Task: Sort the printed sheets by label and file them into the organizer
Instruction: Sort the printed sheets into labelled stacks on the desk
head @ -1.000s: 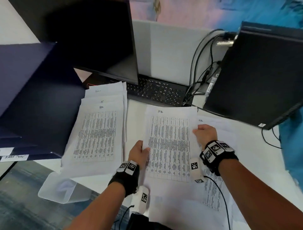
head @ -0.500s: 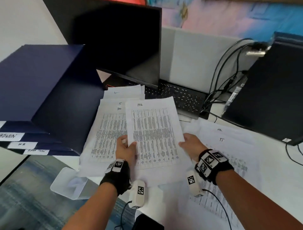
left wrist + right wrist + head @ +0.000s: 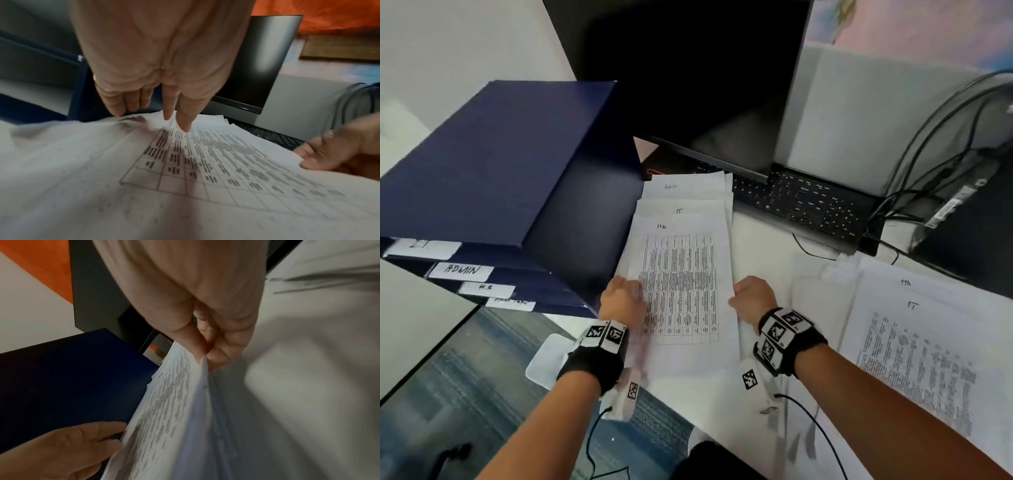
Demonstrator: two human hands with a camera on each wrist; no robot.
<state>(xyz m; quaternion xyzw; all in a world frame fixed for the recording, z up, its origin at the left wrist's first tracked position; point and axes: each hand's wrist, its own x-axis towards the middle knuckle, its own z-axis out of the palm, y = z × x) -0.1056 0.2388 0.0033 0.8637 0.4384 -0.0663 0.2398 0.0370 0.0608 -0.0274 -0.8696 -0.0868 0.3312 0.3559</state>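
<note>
White desk (image 3: pixel 763 246), monitor behind. Landmark: blue organizer (image 3: pixel 493 164), its labelled slots on the near face. HR sheet (image 3: pixel 681 284) lies just right of the organizer atop a stack, long axis running away from the person. Left hand (image 3: pixel 619 298), nearer the organizer, rests straight fingers (image 3: pixel 185 120) on the sheet's left margin; right hand (image 3: pixel 751 298) pinches its right edge. Likely being squared onto the stack.

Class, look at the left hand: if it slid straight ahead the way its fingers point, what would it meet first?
Probably the left hand would meet the blue organizer first; its fingertips rest on the HR sheet; depth unclear.
</note>
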